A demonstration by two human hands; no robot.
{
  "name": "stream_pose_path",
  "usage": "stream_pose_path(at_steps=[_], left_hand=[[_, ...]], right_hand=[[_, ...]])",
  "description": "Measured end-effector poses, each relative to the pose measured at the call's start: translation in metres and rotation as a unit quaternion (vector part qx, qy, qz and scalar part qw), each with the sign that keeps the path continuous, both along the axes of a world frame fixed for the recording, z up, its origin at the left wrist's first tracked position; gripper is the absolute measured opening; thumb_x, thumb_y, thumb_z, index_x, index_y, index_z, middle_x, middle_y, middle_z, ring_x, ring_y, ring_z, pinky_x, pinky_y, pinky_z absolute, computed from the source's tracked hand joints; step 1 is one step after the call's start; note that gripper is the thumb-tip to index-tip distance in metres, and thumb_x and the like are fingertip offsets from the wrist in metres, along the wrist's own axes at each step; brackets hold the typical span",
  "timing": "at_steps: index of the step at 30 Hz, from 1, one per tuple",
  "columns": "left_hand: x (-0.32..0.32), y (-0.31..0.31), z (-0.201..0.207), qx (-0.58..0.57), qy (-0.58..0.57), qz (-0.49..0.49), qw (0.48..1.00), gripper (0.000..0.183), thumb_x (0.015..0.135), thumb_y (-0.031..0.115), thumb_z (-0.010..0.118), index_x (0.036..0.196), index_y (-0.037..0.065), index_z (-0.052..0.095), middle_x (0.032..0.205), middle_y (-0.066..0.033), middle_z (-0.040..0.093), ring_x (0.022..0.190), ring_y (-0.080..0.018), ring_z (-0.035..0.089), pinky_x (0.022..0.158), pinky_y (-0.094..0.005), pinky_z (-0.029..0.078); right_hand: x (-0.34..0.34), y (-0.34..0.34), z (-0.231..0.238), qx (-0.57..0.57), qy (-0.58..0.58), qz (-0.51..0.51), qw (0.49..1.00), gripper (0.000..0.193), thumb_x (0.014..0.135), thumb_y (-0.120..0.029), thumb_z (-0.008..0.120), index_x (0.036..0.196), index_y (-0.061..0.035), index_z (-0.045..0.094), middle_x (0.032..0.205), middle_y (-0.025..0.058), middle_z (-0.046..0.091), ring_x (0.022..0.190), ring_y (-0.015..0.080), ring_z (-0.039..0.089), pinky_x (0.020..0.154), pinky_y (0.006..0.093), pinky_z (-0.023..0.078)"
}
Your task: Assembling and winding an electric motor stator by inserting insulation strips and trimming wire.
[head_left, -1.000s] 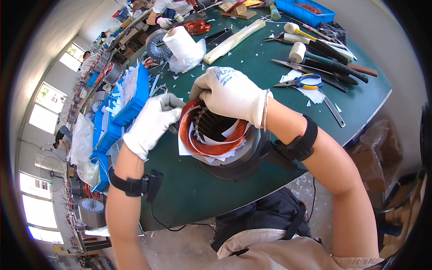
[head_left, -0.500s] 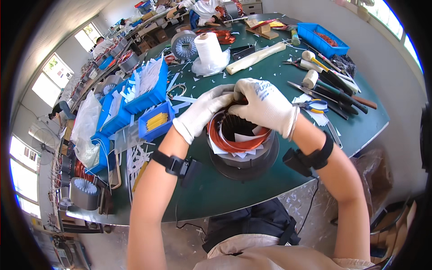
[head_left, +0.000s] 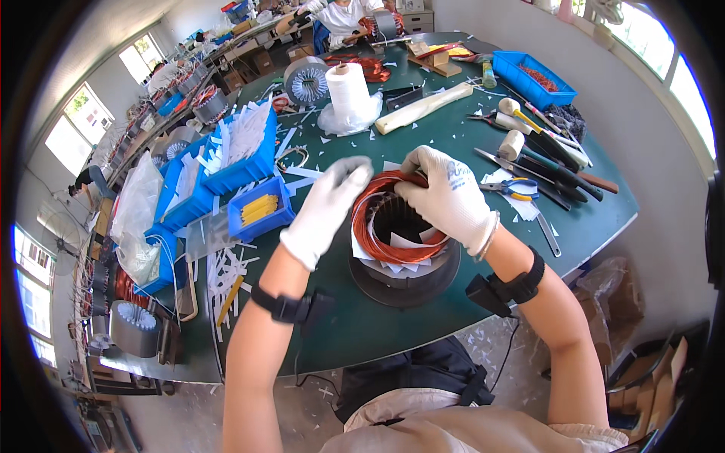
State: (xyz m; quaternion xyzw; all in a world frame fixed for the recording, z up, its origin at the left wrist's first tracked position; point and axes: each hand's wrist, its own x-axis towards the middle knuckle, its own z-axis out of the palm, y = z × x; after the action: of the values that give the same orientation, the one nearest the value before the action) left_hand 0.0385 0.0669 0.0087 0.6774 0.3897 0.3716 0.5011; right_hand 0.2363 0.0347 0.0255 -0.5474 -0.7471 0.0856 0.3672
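Coil [head_left: 368, 235] in half-curled right hand [head_left: 448, 198]

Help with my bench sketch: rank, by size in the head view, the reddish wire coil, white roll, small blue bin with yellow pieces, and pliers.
Largest to smallest:
1. Reddish wire coil
2. White roll and small blue bin: they look too alike to rank
3. Pliers
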Motion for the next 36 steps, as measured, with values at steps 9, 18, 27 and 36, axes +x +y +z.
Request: stream_pose_path(at_steps=[9, 18, 27, 36], left_hand=[[0.009, -0.021, -0.029, -0.039, -0.156, 0.043, 0.986, 0.044, 0.101, 0.023, 0.057, 0.134, -0.005, 0.053, 0.126, -0.0133, 0.062, 0.114, -0.018, 0.058, 0.101, -0.0305, 0.045], [-0.015, -0.013, 0.031, 0.023, 0.244, 0.097, 0.965, 0.023, 0.091, 0.016, 0.06, 0.104, 0.0, 0.07, 0.086, -0.0082, 0.07, 0.078, -0.0138, 0.065, 0.071, -0.029, 0.052], [-0.012, 0.004, 0.042, 0.098, 0.391, 0.02, 0.915, 0.026, 0.088, 0.021, 0.058, 0.099, 0.0, 0.069, 0.083, -0.0102, 0.069, 0.069, -0.0144, 0.065, 0.06, -0.0299, 0.051], [-0.011, -0.004, 0.03, 0.035, 0.321, 0.042, 0.946, 0.022, 0.093, 0.016, 0.059, 0.099, -0.004, 0.067, 0.081, -0.0054, 0.067, 0.068, -0.0104, 0.062, 0.055, -0.0271, 0.05]], right_hand=[[-0.009, 0.025, -0.004, -0.061, -0.093, 0.107, 0.988, 0.018, 0.087, -0.025, 0.061, 0.095, -0.0107, 0.068, 0.086, 0.0141, 0.071, 0.086, 0.0356, 0.069, 0.076, 0.0428, 0.054], [0.0, -0.001, 0.019, -0.127, -0.072, 0.036, 0.989, 0.025, 0.089, -0.032, 0.064, 0.095, -0.0077, 0.066, 0.086, 0.0161, 0.071, 0.08, 0.0343, 0.071, 0.074, 0.0429, 0.055], [0.001, 0.005, 0.002, -0.087, -0.083, -0.028, 0.992, 0.021, 0.092, -0.025, 0.059, 0.097, -0.0075, 0.069, 0.087, 0.0195, 0.071, 0.086, 0.0355, 0.07, 0.08, 0.0427, 0.055], [-0.001, 0.002, -0.011, -0.012, -0.07, -0.039, 0.997, 0.017, 0.09, -0.022, 0.059, 0.089, -0.0081, 0.067, 0.081, 0.0181, 0.07, 0.081, 0.0363, 0.07, 0.073, 0.044, 0.055]])
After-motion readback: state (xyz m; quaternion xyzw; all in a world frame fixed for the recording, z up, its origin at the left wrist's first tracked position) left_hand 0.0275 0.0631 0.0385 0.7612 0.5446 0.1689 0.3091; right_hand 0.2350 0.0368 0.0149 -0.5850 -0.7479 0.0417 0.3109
